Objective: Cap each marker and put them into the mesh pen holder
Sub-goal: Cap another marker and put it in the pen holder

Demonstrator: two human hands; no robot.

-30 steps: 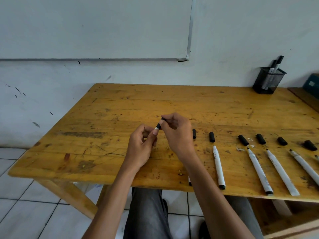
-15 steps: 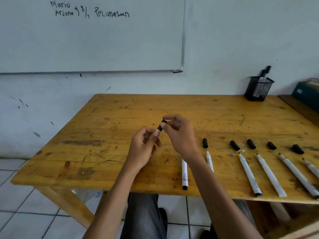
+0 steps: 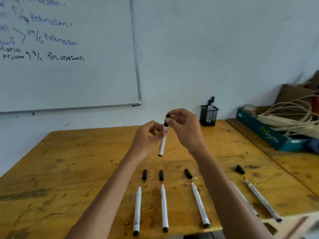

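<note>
A white marker point(image 3: 162, 144) with a black cap on top hangs nearly upright above the table. My left hand point(image 3: 146, 138) pinches its barrel. My right hand point(image 3: 184, 125) grips the cap end point(image 3: 167, 119). Below, several uncapped white markers point(image 3: 164, 207) lie in a row near the front edge, with loose black caps point(image 3: 161, 175) lying just beyond their tips. The black mesh pen holder point(image 3: 208, 116) stands at the table's back right by the wall, with two capped markers upright in it.
The worn wooden table point(image 3: 82, 163) runs to the wall. A whiteboard point(image 3: 69, 66) hangs at the upper left. To the right, a teal box point(image 3: 262, 131) with coiled cables sits on an adjoining wooden surface.
Both hands have risen from near the table, lifting the marker upright. The view has tilted up and shifted, so more of the whiteboard and the right clutter show.
</note>
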